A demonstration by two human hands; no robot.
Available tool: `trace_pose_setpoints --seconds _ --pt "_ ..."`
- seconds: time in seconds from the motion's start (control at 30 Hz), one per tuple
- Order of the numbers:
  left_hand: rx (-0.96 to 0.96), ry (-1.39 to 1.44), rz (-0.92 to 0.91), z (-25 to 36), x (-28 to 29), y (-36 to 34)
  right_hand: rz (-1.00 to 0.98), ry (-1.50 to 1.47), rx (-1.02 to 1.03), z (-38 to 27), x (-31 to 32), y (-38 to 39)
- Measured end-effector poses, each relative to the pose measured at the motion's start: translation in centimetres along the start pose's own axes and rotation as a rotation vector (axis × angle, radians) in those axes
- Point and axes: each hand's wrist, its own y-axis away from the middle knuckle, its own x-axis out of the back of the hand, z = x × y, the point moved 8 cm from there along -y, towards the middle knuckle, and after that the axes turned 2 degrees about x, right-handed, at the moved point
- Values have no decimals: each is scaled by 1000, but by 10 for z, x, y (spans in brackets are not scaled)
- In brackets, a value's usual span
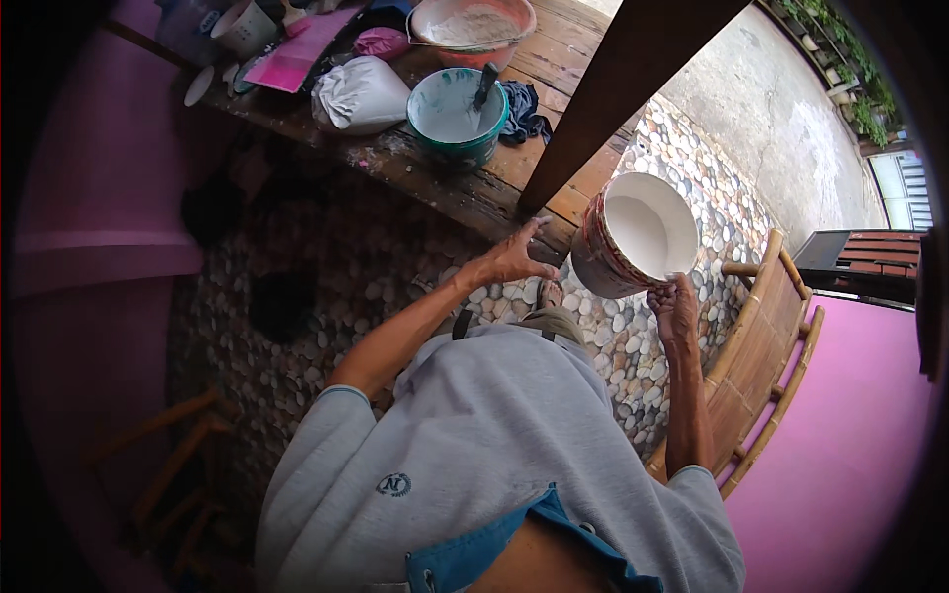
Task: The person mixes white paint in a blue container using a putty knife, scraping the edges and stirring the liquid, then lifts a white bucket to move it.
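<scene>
My right hand point(675, 308) grips the near rim of a white bucket point(605, 259) with reddish markings on its side. The bucket tilts toward the right, and a smooth off-white liquid point(638, 235) shows inside it. To the left of the bucket, my left hand point(516, 259) is held with thumb and fingers apart and nothing between them, near the table corner. On the wooden table point(395, 178) stands a teal bucket point(450, 148) with white contents and a dark-handled tool point(485, 87) leaning in it.
A dark post point(633, 89) rises at the table's corner. Beside the teal bucket lie a white sack point(363, 94) and a dark cloth point(526, 114). An orange basin point(509, 49) of pale powder sits behind. A bamboo bench point(756, 366) stands at right on the pebbled floor point(366, 331).
</scene>
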Motion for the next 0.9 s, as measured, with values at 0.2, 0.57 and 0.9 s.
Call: trace_pose_setpoints --seconds 0.2,0.57,0.9 --pt "-78 -208 -205 15 -13 9 110 -32 -25 39 -8 84" --pt "-120 -196 -265 -6 45 61 73 -65 -60 97 -91 140" --pt "-100 -81 -456 8 136 75 249 50 -4 98 -202 169"
